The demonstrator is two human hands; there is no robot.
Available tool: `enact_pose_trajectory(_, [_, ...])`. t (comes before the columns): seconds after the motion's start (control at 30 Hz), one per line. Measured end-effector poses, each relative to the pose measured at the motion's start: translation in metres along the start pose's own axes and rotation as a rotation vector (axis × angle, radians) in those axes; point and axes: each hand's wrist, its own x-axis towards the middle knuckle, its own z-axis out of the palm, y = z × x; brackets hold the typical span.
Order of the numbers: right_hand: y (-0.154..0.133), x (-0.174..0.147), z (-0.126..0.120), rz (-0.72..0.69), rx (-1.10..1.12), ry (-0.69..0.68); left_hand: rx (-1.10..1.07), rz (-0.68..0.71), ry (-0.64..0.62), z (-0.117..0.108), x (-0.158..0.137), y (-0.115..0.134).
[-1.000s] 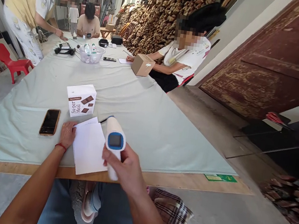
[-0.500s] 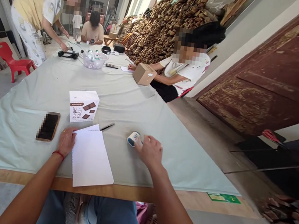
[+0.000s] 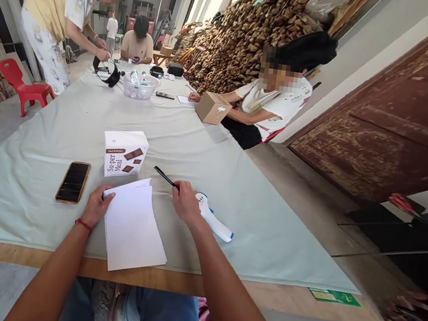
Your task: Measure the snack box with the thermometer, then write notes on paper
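Observation:
My right hand (image 3: pixel 185 201) is closed around one end of a black pen (image 3: pixel 164 176), which points up and to the left above the cloth. Beside that hand lies a white and blue infrared thermometer (image 3: pixel 217 226), partly covered by my wrist. My left hand (image 3: pixel 96 206) grips the left edge of several white paper sheets (image 3: pixel 135 234), its thumb on top. The sheets lie at the table's near edge. Just beyond them stands a white box printed with chocolate pieces (image 3: pixel 124 154). A phone (image 3: pixel 73 182) in a brown case rests left of my left hand.
A pale cloth (image 3: pixel 267 232) covers the table. Farther off are a plastic basin with bottles (image 3: pixel 140 89) and a cardboard box (image 3: pixel 212 109). One person writes at the right, another handles a black headband-like device (image 3: pixel 109 74), and another sits at the far end. A red chair (image 3: pixel 23 86) stands left.
My right hand has let go of the thermometer, moved left and picked up the pen from the cloth. My left hand stays at the sheets. The standing person has lifted the black device.

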Motion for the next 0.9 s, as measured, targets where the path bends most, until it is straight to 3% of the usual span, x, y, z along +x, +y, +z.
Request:
enact_pose_trajectory(0.13, [-0.02,-0.024,0.013,0.093,0.728,0.079,-0.333,-0.089,-0.069,-0.004,-0.004,0.008])
enact_pose_trajectory(0.3, [-0.049,-0.036,0.03,0.225,1.119,-0.239,-0.546,-0.178,-0.09,-0.008,-0.004,0.015])
enact_pose_trajectory(0.43, [-0.059,-0.039,0.035,0.299,1.111,-0.2,-0.661,-0.234,-0.102,-0.008,-0.005,0.013])
enact_pose_trajectory(0.63, [-0.063,-0.045,0.046,0.291,1.043,-0.071,-0.814,-0.383,-0.303,-0.007,-0.013,0.02])
enact_pose_trajectory(0.9, [-0.061,-0.051,0.048,0.212,0.79,0.052,-0.829,-0.435,-0.29,-0.008,-0.015,0.029])
